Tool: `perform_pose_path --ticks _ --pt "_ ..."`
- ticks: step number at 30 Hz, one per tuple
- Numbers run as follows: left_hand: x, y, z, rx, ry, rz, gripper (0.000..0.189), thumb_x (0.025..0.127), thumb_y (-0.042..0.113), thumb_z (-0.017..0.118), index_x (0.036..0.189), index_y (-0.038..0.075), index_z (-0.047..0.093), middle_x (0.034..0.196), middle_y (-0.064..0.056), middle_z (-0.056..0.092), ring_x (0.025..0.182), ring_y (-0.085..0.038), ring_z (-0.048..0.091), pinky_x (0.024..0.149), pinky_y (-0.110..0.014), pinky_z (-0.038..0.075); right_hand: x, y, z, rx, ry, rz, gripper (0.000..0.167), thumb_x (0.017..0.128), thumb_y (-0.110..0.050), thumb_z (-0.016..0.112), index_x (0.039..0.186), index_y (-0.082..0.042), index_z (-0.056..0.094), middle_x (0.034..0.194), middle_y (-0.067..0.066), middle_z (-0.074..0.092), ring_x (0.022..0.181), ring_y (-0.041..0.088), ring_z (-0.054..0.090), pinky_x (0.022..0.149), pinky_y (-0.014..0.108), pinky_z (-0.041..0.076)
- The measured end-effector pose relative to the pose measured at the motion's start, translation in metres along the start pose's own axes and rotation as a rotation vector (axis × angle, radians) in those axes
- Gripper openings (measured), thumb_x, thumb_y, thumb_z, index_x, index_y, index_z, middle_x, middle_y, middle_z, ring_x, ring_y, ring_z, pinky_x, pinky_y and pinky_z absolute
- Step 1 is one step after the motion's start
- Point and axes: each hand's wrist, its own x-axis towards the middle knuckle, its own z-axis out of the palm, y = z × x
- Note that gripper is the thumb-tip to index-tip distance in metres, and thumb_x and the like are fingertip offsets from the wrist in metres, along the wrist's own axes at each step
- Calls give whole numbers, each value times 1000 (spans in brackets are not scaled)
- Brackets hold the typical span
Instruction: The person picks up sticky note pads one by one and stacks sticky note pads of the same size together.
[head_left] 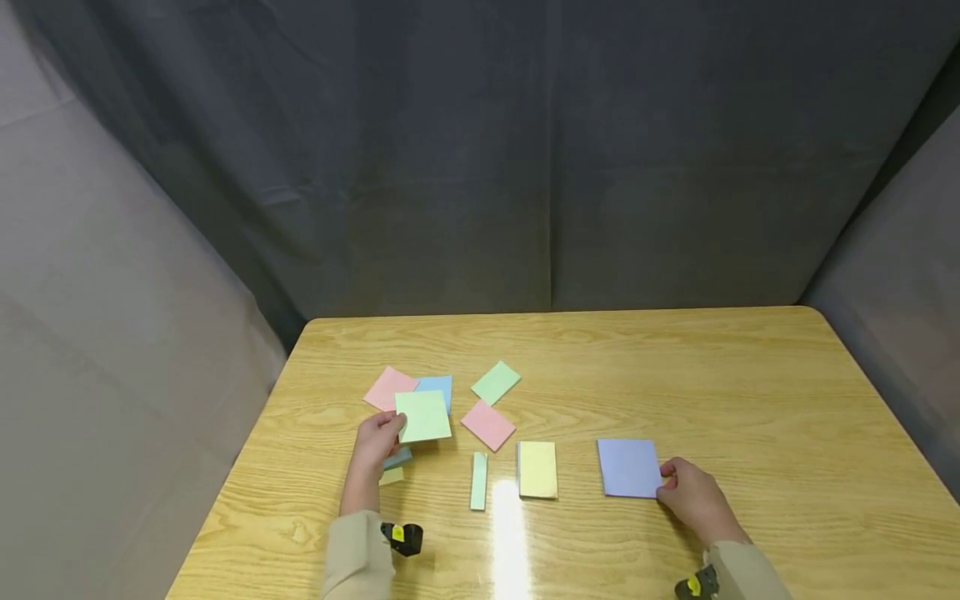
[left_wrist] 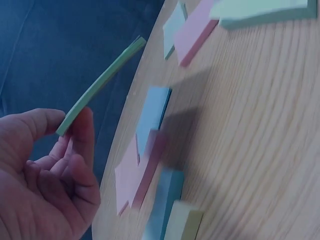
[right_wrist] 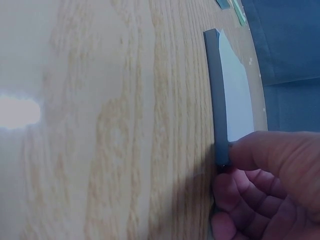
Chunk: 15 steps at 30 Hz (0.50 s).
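My left hand [head_left: 377,440] pinches a square light-green sticky note pad [head_left: 423,417] by its near left corner, raised above the table. In the left wrist view the green pad [left_wrist: 102,82] shows edge-on and slightly bent, between thumb and fingers. At the right, my right hand [head_left: 696,498] pinches the near right corner of a square violet-blue sticky note pad [head_left: 628,468]. The right wrist view has the thumb on top of that pad [right_wrist: 237,95] and curled fingers below its edge; it sits at or close to table level. Whether it touches the wood is unclear.
Beyond the left hand lie a pink pad [head_left: 387,388] and a blue pad [head_left: 439,384]. A teal pad [head_left: 398,457] and a small yellow pad [head_left: 392,476] are beside the wrist. Mid-table are green [head_left: 497,382], pink [head_left: 488,426], narrow green [head_left: 478,482] and yellow [head_left: 537,469] pads.
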Motion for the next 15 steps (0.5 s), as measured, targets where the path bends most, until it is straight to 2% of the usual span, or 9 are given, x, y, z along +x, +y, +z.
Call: perform_pose_path --ticks 7,10,15 --pt "-8 6 21 7 -66 27 41 89 17 51 118 -12 46 85 -7 50 66 -12 43 64 -31 43 0 0 0 4 -1 2 30 77 0 56 103 12 48 76 10 50 68 22 46 61 35 39" --pt "-10 6 28 -1 -87 39 40 89 15 51 117 -13 46 84 -6 52 64 -10 43 61 -28 42 0 0 0 8 -5 2 30 77 0 56 103 13 48 76 10 50 69 22 46 61 35 39" --pt "-8 3 41 -18 -103 55 36 88 13 52 111 -14 49 72 -1 51 54 -7 39 52 -24 38 0 -2 0 9 -9 13 30 77 0 56 103 12 48 76 10 50 69 22 46 61 35 39"
